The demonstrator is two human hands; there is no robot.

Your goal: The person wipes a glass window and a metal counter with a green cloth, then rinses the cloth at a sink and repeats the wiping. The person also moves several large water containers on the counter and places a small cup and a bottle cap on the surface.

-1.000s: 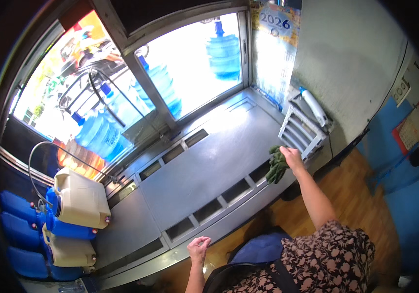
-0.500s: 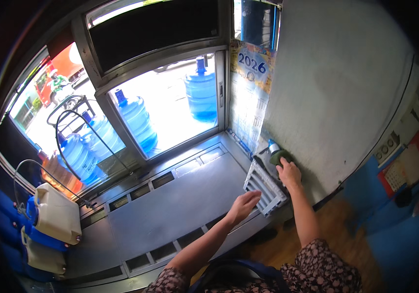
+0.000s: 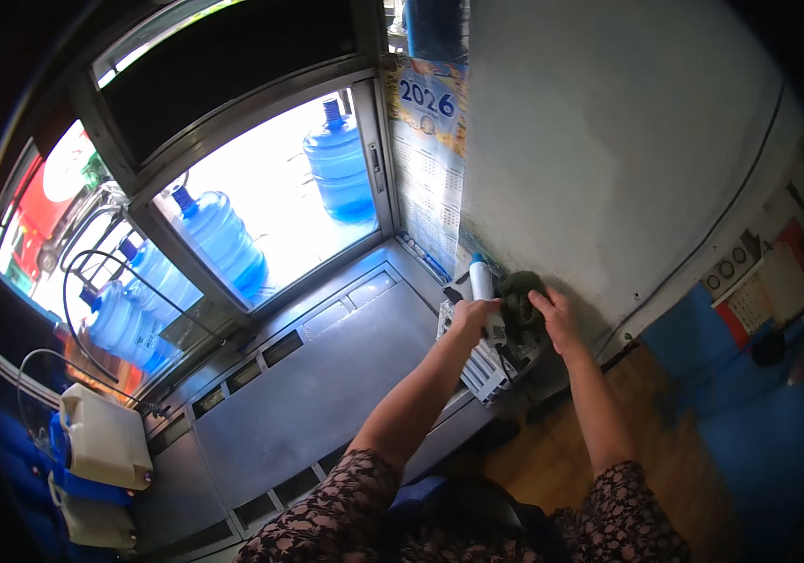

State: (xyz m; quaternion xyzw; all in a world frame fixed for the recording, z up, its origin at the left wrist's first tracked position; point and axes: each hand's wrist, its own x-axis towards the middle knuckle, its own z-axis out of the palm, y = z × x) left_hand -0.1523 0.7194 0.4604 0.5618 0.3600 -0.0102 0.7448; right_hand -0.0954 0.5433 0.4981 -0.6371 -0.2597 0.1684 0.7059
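Observation:
My left hand (image 3: 473, 317) is closed around a slim white bottle (image 3: 484, 281) with a light blue top, its fingertips crossing the bottle's side. To the right, my right hand (image 3: 559, 321) pinches the edge of a dark green, soft-looking thing (image 3: 520, 289), perhaps a cloth; its exact kind does not show. Both things are close together over a white slatted rack (image 3: 485, 377) at the counter's right end, beside the wall. My left hand and the bottle cover part of the rack.
A grey metal counter (image 3: 318, 385) with slots along its edges runs left. Cream jerrycans (image 3: 106, 436) stand at its far left. Large blue water bottles (image 3: 219, 239) stand outside the open window. A calendar (image 3: 428, 141) hangs on the wall (image 3: 599, 159) at the right.
My left hand has moved from above the rack to the white bottle and closed on it. My right hand still holds the green thing, now beside the bottle. The view has shifted right.

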